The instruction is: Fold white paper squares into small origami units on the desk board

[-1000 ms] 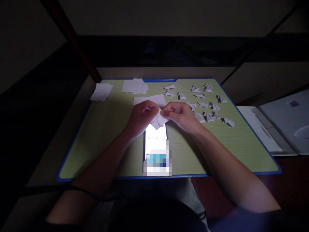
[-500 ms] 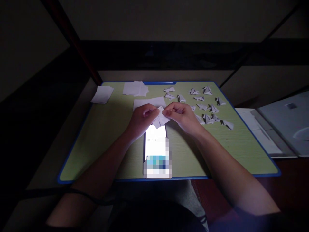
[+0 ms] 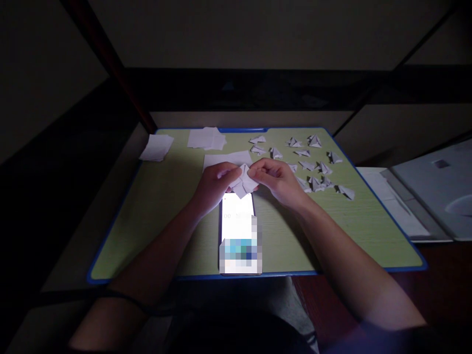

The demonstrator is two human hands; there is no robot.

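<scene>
A small folded white paper (image 3: 243, 186) is held between my two hands, above the top end of a lit phone (image 3: 238, 226). My left hand (image 3: 217, 183) pinches its left side with the thumb on top. On the opposite side my right hand (image 3: 277, 178) grips it between thumb and fingers, the thumb near the upper point. Creases show on the paper's face, and its lower end comes to a point. Behind my hands lies a flat white sheet (image 3: 228, 158), partly covered by them. Several folded paper pieces (image 3: 314, 183) sit to the right of my right hand.
A green table (image 3: 158, 221) with a blue rim carries everything. Stacks of white paper squares lie at the back left (image 3: 158, 147) and back middle (image 3: 206, 138). Beside the table's right edge is a pale flat box-like object (image 3: 438, 187). A dark cord (image 3: 121, 295) crosses near my left forearm.
Both hands keep their pinch on the folded paper, which has shifted and turned slightly. The whole view has tilted a little, so the table sits slightly lower.
</scene>
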